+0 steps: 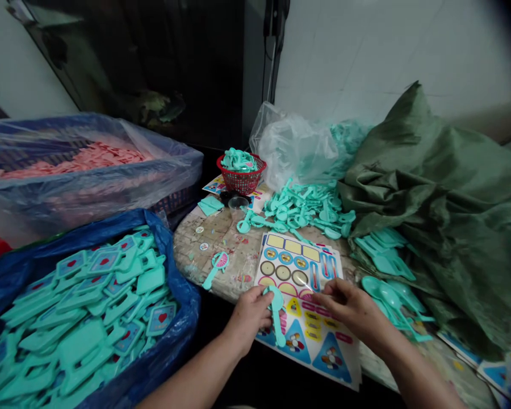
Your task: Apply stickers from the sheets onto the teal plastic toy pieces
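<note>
A teal plastic toy piece [276, 309] with a round head and a narrow handle is pinched in my left hand [252, 318], above the sticker sheet's left side. Beneath both hands lies a stack of printed sticker sheets [349, 352], with yellow, round and blue triangular stickers. My right hand [349, 309] has its thumb and forefinger closed at the edge of a pink round sticker [305, 295] on the top sheet. Whether that sticker has lifted, I cannot tell. Left of the sheets is a similar teal piece [215, 270] bearing a pink sticker.
Loose teal pieces [302, 207] are heaped behind the sheets, near a red basket [242, 182] and a clear cup [238, 204]. A blue-lined bin [183, 295] of teal toys stands left, and a crate [166, 165] with pink pieces behind. Green cloth [443, 187] bulges at right.
</note>
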Available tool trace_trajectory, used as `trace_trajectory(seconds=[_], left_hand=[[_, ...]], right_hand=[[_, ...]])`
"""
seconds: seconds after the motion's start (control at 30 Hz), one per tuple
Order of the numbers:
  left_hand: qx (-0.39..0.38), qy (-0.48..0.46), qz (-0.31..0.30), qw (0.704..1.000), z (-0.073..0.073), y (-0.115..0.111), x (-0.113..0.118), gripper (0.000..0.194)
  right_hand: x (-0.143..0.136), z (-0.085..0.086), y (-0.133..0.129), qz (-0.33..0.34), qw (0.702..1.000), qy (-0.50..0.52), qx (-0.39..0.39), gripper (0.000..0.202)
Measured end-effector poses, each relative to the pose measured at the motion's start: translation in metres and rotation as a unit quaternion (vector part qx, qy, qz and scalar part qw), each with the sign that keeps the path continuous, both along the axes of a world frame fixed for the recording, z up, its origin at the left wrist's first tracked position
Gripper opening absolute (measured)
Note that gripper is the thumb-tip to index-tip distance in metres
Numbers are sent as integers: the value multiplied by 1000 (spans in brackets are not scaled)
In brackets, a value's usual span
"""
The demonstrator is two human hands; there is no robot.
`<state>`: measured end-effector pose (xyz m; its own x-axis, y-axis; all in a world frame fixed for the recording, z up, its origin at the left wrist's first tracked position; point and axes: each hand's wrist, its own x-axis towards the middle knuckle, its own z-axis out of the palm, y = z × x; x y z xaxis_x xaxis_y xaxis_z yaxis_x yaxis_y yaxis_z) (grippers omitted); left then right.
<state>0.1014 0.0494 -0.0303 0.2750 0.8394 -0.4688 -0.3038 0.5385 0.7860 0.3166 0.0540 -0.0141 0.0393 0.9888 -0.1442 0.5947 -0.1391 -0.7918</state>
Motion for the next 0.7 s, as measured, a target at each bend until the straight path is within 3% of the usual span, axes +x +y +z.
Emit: trace_trajectory(seconds=[0.1, 0.27, 0.5, 0.7], left_hand=[[0, -2, 8, 1000, -4, 1, 0, 34], [12, -26, 2, 1000, -2, -4, -4, 31], [70, -132, 13, 989, 28, -29, -4, 29], [107, -127, 17, 986, 50, -42, -6, 24]], right_hand=[[-2, 11, -12, -45, 996, 75, 2, 39], [-24, 18, -27, -66, 976, 203, -45, 37], [-78, 24, -40, -116, 953, 280, -25, 38], [-92, 31, -47, -122, 947, 297, -7, 37]])
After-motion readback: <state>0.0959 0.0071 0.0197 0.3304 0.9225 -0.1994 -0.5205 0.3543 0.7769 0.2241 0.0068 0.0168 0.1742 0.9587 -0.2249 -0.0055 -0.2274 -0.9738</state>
